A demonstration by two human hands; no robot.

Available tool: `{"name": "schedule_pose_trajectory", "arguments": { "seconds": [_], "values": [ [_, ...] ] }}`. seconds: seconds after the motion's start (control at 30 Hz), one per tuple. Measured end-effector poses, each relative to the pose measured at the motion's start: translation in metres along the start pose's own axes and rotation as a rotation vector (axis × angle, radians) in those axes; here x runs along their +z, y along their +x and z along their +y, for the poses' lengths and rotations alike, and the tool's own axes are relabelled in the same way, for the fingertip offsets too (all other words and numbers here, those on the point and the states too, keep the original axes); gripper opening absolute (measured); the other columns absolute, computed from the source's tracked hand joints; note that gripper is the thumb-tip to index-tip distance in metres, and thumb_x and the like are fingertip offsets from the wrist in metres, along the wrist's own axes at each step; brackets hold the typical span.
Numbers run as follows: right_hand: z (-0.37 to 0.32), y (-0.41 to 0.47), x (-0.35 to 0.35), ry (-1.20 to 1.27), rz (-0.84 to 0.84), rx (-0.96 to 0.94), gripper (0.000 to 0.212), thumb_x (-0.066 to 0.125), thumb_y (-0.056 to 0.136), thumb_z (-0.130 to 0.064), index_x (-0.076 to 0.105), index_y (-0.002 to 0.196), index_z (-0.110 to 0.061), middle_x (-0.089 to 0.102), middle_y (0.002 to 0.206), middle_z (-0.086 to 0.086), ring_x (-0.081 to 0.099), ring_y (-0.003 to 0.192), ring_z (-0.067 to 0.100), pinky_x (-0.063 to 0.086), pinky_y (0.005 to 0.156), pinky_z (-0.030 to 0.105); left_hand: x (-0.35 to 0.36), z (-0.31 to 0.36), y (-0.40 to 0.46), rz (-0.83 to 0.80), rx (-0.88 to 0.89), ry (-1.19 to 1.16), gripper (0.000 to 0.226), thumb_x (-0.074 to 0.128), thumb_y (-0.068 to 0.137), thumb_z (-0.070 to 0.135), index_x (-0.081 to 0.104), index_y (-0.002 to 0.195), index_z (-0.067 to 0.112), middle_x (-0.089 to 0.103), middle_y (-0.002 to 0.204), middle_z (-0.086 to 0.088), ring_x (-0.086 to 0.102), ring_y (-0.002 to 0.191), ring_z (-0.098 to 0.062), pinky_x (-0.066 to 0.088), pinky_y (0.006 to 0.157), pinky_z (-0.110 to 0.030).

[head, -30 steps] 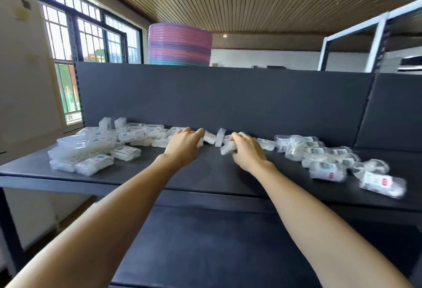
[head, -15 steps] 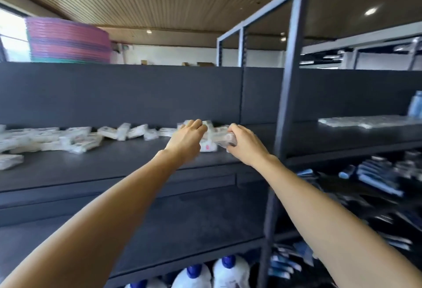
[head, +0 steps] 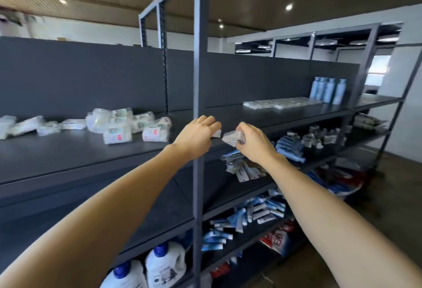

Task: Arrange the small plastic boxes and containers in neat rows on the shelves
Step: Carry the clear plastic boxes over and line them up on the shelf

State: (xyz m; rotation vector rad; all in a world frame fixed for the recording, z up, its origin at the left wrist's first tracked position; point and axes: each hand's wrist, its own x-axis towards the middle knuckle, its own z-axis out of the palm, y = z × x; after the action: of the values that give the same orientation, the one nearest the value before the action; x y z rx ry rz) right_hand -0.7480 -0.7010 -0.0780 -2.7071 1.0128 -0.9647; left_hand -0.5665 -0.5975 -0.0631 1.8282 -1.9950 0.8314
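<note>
My right hand (head: 254, 143) grips a few small clear plastic boxes (head: 233, 138) just above the front edge of the dark shelf (head: 68, 157). My left hand (head: 196, 137) is beside it, fingers curled over a small white box (head: 217, 132) that pokes out past the fingertips. Both hands hover close together by the grey upright post (head: 198, 82). A loose pile of clear boxes and containers (head: 127, 125) lies on the shelf to the left. On the right section sits a flat, neat row of boxes (head: 280, 102).
Tall blue bottles (head: 328, 90) stand behind the neat row. Lower shelves hold blue tubes and packets (head: 246, 217) and white detergent jugs (head: 164, 267). A dark back panel (head: 91, 77) closes the shelf behind. More shelving continues at the far right.
Both hands have carried the boxes rightward from the loose pile to the upright post. The view has swung right, bringing the right shelf section into sight.
</note>
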Motion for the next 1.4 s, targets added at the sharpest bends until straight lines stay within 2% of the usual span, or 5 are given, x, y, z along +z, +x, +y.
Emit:
{"name": "schedule_pose_trajectory", "arguments": {
  "seconds": [0.23, 0.77, 1.0, 1.2, 1.4],
  "values": [
    [0.077, 0.023, -0.007, -0.048, 0.009, 0.081, 0.025, 0.069, 0.088, -0.016, 0.049, 0.103, -0.019, 0.059, 0.107, 0.002, 0.058, 0.095, 0.024, 0.051, 0.074, 0.040, 0.056, 0.032, 0.079, 0.005, 0.018, -0.091, 0.050, 0.047, 0.081, -0.007, 0.053, 0.127, 0.012, 0.055, 0.123, -0.004, 0.048, 0.109, -0.026, 0.037, 0.091, -0.031],
    [0.274, 0.133, -0.035, -0.079, 0.038, 0.170, 0.025, 0.065, 0.092, -0.017, 0.047, 0.110, -0.017, 0.060, 0.103, 0.002, 0.058, 0.092, 0.024, 0.052, 0.074, 0.043, 0.199, 0.075, 0.283, -0.011, -0.117, -0.247, 0.039, 0.050, 0.083, -0.004, 0.050, 0.118, 0.013, 0.056, 0.127, -0.007, 0.048, 0.116, -0.028, 0.037, 0.093, -0.034],
    [0.339, 0.179, -0.012, -0.022, 0.012, 0.162, 0.030, 0.068, 0.091, -0.018, 0.045, 0.110, -0.019, 0.062, 0.100, 0.003, 0.060, 0.089, 0.023, 0.050, 0.069, 0.040, 0.239, 0.076, 0.328, -0.064, -0.158, -0.205, 0.033, 0.049, 0.084, -0.004, 0.046, 0.111, 0.015, 0.056, 0.120, -0.007, 0.048, 0.106, -0.028, 0.035, 0.079, -0.032],
    [0.390, 0.237, 0.009, 0.066, -0.011, 0.116, 0.032, 0.072, 0.087, -0.019, 0.052, 0.112, -0.016, 0.061, 0.111, 0.002, 0.059, 0.097, 0.021, 0.053, 0.080, 0.040, 0.278, 0.067, 0.365, -0.125, -0.219, -0.179, 0.029, 0.049, 0.083, 0.002, 0.043, 0.105, 0.019, 0.057, 0.108, -0.009, 0.053, 0.095, -0.032, 0.043, 0.072, -0.037],
    [0.446, 0.301, 0.031, 0.220, -0.057, 0.101, 0.041, 0.076, 0.086, -0.020, 0.048, 0.117, -0.019, 0.063, 0.115, 0.003, 0.061, 0.099, 0.022, 0.051, 0.080, 0.036, 0.311, 0.062, 0.412, -0.110, -0.313, -0.093, 0.034, 0.051, 0.086, 0.003, 0.047, 0.116, 0.017, 0.058, 0.112, -0.009, 0.055, 0.096, -0.033, 0.036, 0.070, -0.032]
  ]
}}
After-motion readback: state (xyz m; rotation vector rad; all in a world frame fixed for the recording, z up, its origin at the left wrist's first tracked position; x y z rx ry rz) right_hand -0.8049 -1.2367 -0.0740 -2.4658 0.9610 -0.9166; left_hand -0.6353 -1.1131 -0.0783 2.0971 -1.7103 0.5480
